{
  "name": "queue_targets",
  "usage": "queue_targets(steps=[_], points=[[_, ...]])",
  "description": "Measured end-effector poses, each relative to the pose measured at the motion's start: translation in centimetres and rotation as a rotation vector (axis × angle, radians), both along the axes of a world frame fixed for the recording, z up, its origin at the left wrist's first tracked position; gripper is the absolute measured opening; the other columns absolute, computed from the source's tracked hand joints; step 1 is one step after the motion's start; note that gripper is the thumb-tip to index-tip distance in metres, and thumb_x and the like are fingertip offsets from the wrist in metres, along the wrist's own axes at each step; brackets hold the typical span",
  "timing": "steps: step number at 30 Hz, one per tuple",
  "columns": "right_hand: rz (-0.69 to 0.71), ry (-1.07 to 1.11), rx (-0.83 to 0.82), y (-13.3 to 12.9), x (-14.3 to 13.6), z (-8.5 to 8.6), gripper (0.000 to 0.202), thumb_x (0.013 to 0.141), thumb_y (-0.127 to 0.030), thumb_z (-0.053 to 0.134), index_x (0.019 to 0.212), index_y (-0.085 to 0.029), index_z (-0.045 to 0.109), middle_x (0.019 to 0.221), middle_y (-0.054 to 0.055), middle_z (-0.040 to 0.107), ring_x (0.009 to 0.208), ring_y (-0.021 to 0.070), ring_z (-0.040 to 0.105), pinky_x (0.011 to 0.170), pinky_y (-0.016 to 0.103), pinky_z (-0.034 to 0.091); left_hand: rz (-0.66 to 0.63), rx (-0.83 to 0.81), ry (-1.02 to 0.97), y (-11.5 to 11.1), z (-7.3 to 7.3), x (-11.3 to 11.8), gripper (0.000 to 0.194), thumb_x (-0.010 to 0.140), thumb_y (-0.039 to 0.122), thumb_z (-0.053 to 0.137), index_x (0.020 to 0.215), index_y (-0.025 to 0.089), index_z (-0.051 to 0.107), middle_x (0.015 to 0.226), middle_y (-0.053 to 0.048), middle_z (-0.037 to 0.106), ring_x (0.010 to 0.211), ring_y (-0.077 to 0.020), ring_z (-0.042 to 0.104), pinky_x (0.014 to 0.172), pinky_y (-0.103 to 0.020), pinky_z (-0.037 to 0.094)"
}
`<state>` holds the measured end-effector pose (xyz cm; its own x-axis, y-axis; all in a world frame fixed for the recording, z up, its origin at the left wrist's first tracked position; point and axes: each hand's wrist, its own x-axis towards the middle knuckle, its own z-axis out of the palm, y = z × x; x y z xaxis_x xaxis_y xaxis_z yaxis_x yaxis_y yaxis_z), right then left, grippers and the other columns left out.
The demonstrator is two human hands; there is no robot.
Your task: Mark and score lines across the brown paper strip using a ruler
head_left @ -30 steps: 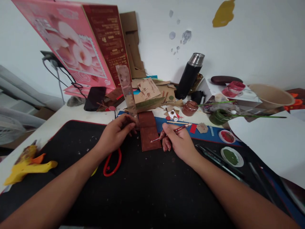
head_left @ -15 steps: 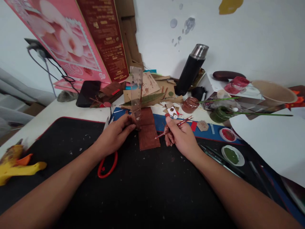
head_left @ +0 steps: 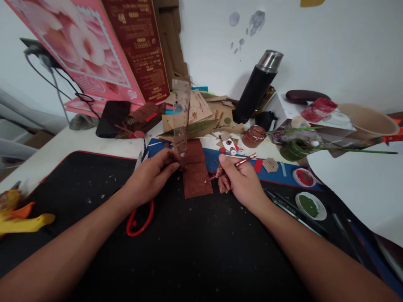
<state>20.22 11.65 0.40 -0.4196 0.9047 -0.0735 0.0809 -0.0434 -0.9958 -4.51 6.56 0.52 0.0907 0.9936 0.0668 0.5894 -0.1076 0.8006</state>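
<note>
A brown painted piece (head_left: 198,184) with a crease across it, perhaps cardboard, lies on the black mat (head_left: 195,251). My left hand (head_left: 154,174) pinches the lower end of a clear ruler (head_left: 181,109), which reaches away over the piece's left edge. In my right hand (head_left: 241,180) is a dark red pencil (head_left: 234,166), its tip at the brown piece's lower right part. Beneath my left wrist are scissors with red handles (head_left: 141,224), partly hidden by the arm.
Behind the mat are scraps of card (head_left: 201,105), a black flask (head_left: 258,88) and a jar of brown paint (head_left: 253,136). Paint lids, one with green paint (head_left: 311,206), sit at the right. A yellow glue gun (head_left: 25,220) lies at the far left.
The view has shifted slightly. Both hands keep their holds on the ruler and the pencil, and the brown piece stays in nearly the same place.
</note>
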Motion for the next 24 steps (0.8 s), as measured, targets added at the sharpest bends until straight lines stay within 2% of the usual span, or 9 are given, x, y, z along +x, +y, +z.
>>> queue_targets(steps=[10,17,24], points=[[-0.013,0.121,0.011,-0.3,-0.1,0.2,0.049,0.096,-0.064,0.062,0.071,-0.023,0.062,0.041,-0.008,0.046,0.036,0.0107,0.052,0.04,0.025,0.039,-0.005,-0.008,-0.036,0.1,-0.3,0.0,0.022,0.101,0.044,0.049,0.108,0.025,0.058,0.105,-0.005,0.075,0.102,-0.0246,0.07,0.095,-0.043,0.053],[0.121,0.054,-0.008,-1.2,-0.2,0.4,0.047,0.098,-0.065,0.059,0.079,-0.022,0.066,0.051,-0.004,0.059,0.044,0.0103,0.056,0.041,0.023,0.037,-0.02,0.008,-0.049,0.0,-0.4,-0.1,0.019,0.101,0.042,0.049,0.106,0.026,0.058,0.105,-0.004,0.075,0.101,-0.0242,0.071,0.094,-0.042,0.054],[0.203,0.018,0.009,-1.4,-0.2,0.3,0.045,0.101,-0.061,0.056,0.083,-0.021,0.067,0.057,-0.004,0.059,0.05,0.01,0.058,0.045,0.023,0.04,-0.018,0.003,-0.038,0.0,-0.1,0.0,0.019,0.102,0.041,0.049,0.105,0.025,0.058,0.105,-0.004,0.076,0.099,-0.0231,0.071,0.091,-0.04,0.054]])
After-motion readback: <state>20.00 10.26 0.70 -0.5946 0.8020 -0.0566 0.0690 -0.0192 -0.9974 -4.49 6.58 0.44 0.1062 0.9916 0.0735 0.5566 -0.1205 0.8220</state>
